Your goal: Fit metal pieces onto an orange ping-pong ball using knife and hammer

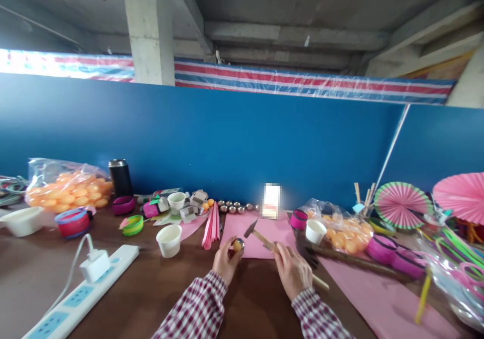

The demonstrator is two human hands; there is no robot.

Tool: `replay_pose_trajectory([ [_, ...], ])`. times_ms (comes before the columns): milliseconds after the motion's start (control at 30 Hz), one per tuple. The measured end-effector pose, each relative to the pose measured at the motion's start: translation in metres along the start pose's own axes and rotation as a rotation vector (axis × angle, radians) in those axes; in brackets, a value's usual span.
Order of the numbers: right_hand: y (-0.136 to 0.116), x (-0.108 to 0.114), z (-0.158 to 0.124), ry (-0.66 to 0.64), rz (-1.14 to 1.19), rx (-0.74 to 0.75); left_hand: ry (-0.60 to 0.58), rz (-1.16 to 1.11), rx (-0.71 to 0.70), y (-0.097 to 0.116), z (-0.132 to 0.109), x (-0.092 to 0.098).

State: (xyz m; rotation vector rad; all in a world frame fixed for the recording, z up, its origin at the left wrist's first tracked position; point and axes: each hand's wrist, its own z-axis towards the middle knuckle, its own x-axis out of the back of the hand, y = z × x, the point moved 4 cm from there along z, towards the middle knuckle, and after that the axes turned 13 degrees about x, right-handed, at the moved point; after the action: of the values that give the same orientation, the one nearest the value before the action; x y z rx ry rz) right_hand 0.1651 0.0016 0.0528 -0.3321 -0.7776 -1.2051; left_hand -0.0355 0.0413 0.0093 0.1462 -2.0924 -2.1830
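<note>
My left hand (226,261) pinches a small round ball (238,244), orange with a shiny metal part, on the brown table (151,288) at the edge of a pink sheet (260,235). My right hand (292,271) is closed round the wooden handle of a small hammer (260,235). The hammer's dark metal head points up and left, just above and to the right of the ball. Both sleeves are red-and-white plaid.
A white cup (169,240) and a white power strip (81,296) with a charger lie to the left. Bags of orange balls (68,190) (346,233), tape rolls, small metal domes (232,208), folded pink paper (212,228) and paper fans (401,205) crowd the back and right.
</note>
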Motion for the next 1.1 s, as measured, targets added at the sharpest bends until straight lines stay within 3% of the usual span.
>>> replay_pose_trajectory([
  [500, -0.01, 0.004, -0.003, -0.01, 0.019, 0.027, -0.055, -0.239, 0.125, 0.004, -0.003, 0.0],
  [667, -0.006, 0.005, -0.004, -0.014, 0.011, -0.085, -0.035, -0.294, 0.182, 0.003, -0.001, 0.002],
  [900, -0.013, 0.002, -0.004, -0.051, -0.016, 0.027, -0.115, -0.338, 0.272, -0.005, -0.003, -0.004],
  [1100, -0.012, 0.0, -0.004, -0.087, 0.003, 0.008, -0.143, -0.332, 0.234, -0.007, -0.001, -0.004],
])
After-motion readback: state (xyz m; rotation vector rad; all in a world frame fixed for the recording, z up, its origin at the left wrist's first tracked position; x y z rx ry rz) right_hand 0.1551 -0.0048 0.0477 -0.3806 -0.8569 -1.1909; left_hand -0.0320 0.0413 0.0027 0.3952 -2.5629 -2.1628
